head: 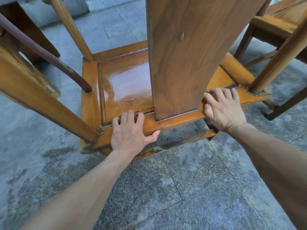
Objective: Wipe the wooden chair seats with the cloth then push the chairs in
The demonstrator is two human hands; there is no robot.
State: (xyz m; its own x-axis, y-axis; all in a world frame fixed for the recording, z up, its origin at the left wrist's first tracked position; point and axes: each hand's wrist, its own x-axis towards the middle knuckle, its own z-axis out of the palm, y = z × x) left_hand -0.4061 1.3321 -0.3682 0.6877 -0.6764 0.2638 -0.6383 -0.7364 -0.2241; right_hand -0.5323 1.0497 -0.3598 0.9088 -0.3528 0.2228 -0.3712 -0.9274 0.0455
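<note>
A wooden armchair stands in front of me, seen from behind. Its seat (126, 80) shines wet, and a broad back splat (182, 55) rises through the middle of the view. My left hand (131, 131) grips the rear seat rail (174, 122) left of the splat, fingers over the top and thumb under the edge. My right hand (222, 108) grips the same rail right of the splat. No cloth is in view.
A second wooden chair (279, 22) stands at the upper right, close to this chair's right post (279, 58). Dark furniture legs (29, 30) stand at the upper left. The floor is grey stone tile (182, 188), damp in patches.
</note>
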